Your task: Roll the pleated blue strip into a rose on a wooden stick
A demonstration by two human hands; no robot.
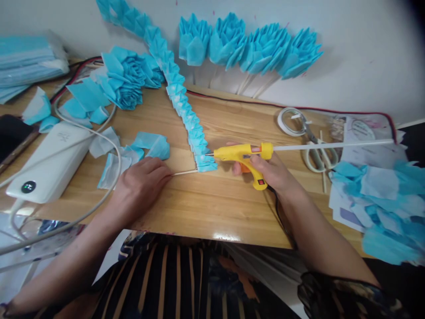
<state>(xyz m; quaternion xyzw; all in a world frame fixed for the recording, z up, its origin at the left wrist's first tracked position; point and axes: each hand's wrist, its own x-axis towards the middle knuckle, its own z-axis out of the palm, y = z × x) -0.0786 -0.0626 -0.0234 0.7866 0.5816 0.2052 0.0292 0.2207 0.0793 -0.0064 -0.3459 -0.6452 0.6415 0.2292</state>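
Observation:
My right hand (265, 170) is wrapped round a yellow hot glue gun (232, 153), with a long white glue stick (325, 145) sticking out of its back. The gun's nozzle points left and meets the near end of a long pleated blue strip (186, 106), which runs back across the table and up the wall. Closed low on the table, my left hand (142, 186) pinches a thin wooden stick (184, 172). The stick's far tip reaches the strip's near end. Loose blue and white pieces (151, 144) lie just behind my left hand.
Several blue flowers on sticks (229, 42) lean against the wall. More blue flowers (128, 79) lie back left. A white power bank (49, 164) and its cable sit left. Scissors (320, 157), a tape roll (290, 122) and a pile of blue pieces (385, 204) are right.

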